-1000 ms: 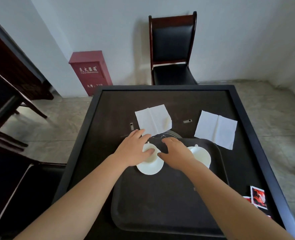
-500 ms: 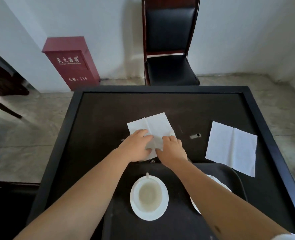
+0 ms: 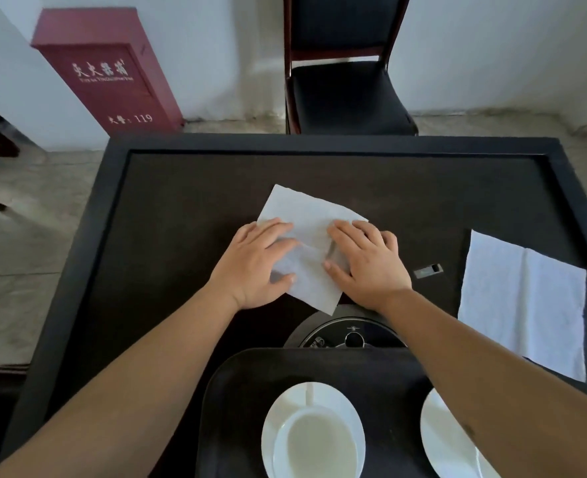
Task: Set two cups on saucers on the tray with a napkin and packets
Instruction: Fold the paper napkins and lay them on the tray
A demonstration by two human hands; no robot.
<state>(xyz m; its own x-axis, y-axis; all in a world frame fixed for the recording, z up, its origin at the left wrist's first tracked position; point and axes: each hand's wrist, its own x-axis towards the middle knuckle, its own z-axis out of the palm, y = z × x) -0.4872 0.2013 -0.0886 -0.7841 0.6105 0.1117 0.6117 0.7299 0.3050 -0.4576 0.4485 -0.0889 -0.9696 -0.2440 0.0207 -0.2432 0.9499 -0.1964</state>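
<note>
A white napkin (image 3: 307,220) lies on the dark table beyond the tray. My left hand (image 3: 254,267) and my right hand (image 3: 367,262) both press flat on it, fingers spread, one on each side. The black tray (image 3: 236,384) sits at the near edge. On it a white cup (image 3: 314,443) stands on a white saucer (image 3: 285,405). A second saucer (image 3: 436,432) lies to its right, mostly hidden by my right forearm. No packets are in view.
A second white napkin (image 3: 523,301) lies flat at the table's right side. A round black disc (image 3: 340,334) is set in the table just beyond the tray. A small metal slot (image 3: 427,270) is right of my right hand. A black chair (image 3: 347,94) and red cabinet (image 3: 102,70) stand behind the table.
Both hands left the cup and saucer on the tray and reached forward onto the napkin. They now press it flat, and the napkin has turned slightly.
</note>
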